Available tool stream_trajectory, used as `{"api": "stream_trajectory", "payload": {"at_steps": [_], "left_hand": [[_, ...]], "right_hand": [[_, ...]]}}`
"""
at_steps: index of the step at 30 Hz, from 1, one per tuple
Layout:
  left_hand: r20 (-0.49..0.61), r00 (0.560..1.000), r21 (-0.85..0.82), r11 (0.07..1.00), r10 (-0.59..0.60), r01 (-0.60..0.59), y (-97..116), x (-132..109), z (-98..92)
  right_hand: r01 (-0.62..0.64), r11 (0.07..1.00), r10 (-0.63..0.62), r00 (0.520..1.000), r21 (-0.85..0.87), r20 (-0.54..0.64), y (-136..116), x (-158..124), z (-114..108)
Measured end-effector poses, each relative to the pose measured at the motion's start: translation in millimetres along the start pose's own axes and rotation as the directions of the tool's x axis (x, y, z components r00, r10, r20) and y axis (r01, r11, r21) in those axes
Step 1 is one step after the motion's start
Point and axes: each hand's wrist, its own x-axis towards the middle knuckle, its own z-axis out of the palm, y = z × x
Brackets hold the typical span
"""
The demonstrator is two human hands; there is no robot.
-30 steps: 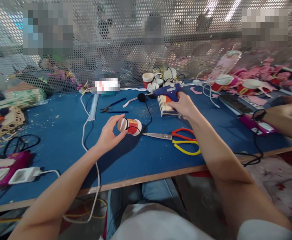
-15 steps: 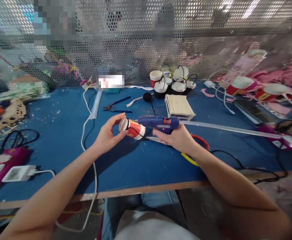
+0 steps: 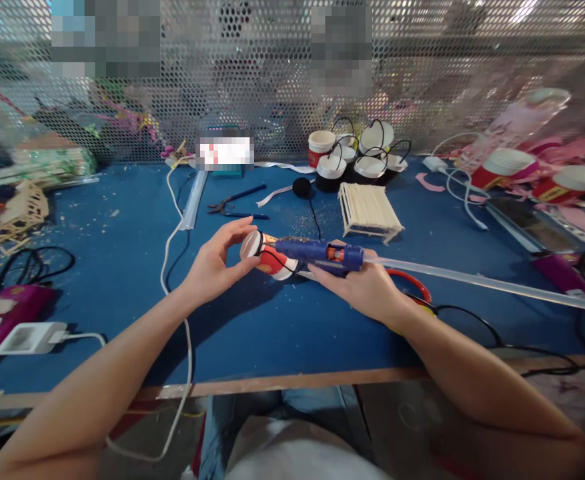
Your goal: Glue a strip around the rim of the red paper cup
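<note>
Tilted on its side, a red and white paper cup (image 3: 273, 261) with a black cord along it is gripped at its base end by my left hand (image 3: 219, 260). My right hand (image 3: 367, 283) is wrapped round the handle of a blue glue gun (image 3: 317, 251). The gun's nozzle lies over the cup's side, close to the base end; whether it touches, I cannot tell. A long clear glue stick (image 3: 447, 272) runs out of the gun's back to the right. Under my right hand, partly hidden, lie scissors with a red handle (image 3: 412, 282).
Behind my hands are pliers (image 3: 235, 202), a black disc with a cord (image 3: 301, 188) and a stack of wooden sticks (image 3: 369, 208). Several paper cups (image 3: 330, 167) with black cords stand against the perforated metal screen (image 3: 272, 73). A white cable (image 3: 166, 267) crosses the blue table at left.
The glue gun's nozzle has shifted down and left, over the cup near its base end, and its back end has dipped slightly. The left hand keeps its grip on the cup.
</note>
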Motion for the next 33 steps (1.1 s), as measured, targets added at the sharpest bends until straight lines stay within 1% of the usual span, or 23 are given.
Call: {"api": "stream_trajectory", "payload": {"at_steps": [3, 7, 13, 15, 17, 22, 25, 30, 33], "left_hand": [[0.013, 0.999, 0.006, 0.999, -0.04, 0.04, 6, 1, -0.8], [0.026, 0.997, 0.01, 0.997, -0.071, 0.07, 5, 1, -0.3], [0.046, 0.995, -0.025, 0.996, -0.088, 0.089, 3, 2, 1.4], [0.042, 0.996, -0.01, 0.996, -0.084, 0.085, 4, 2, 1.3], [0.032, 0.996, 0.011, 0.997, -0.081, 0.08, 5, 2, 1.1], [0.043, 0.995, -0.003, 0.996, -0.093, 0.093, 5, 2, 1.0], [0.036, 0.996, -0.003, 0.996, -0.085, 0.085, 3, 1, 0.7], [0.035, 0.996, -0.003, 0.997, -0.082, 0.082, -1, 1, -0.4], [0.036, 0.997, -0.01, 0.997, -0.074, 0.074, -1, 1, -0.7]], "right_hand": [[0.003, 1.0, -0.003, 1.0, -0.012, -0.017, 0, -2, -1], [0.014, 0.995, -0.017, 1.0, -0.1, -0.026, -1, -4, -1], [0.035, 0.987, -0.034, 0.999, -0.155, 0.013, -4, -6, -2], [0.028, 0.984, -0.029, 1.0, -0.174, -0.005, -3, -7, -3], [0.023, 0.984, -0.028, 0.999, -0.177, -0.025, -2, -7, -3], [0.008, 0.989, -0.005, 1.0, -0.148, 0.017, -8, -7, -4], [0.004, 0.987, -0.005, 1.0, -0.163, -0.004, -11, -7, -5], [0.024, 0.99, -0.021, 1.0, -0.139, 0.022, -9, -8, -4], [0.021, 0.986, -0.019, 1.0, -0.166, 0.014, -10, -8, -5]]}}
